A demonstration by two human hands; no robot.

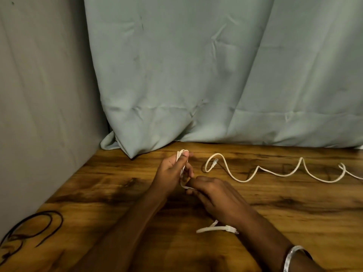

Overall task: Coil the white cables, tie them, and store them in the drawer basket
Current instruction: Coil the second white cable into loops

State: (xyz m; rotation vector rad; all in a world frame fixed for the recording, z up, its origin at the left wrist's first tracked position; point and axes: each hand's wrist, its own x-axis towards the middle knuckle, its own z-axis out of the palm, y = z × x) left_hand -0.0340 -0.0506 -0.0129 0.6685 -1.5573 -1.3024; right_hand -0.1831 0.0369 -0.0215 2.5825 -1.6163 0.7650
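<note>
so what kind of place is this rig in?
Probably a makeshift home desk corner, not a lab: a wood-grain table pushed against a draped pale cloth, with a white cable and black cables loose on it. No drawer basket in view.

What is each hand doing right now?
Left hand: grips a coiled white cable.
Right hand: pinches that cable's loose end.

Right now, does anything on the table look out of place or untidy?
Yes. A second white cable lies uncoiled in loose waves along the table's far side, and black cables sprawl at its near-left corner. Nothing looks damaged.
</note>
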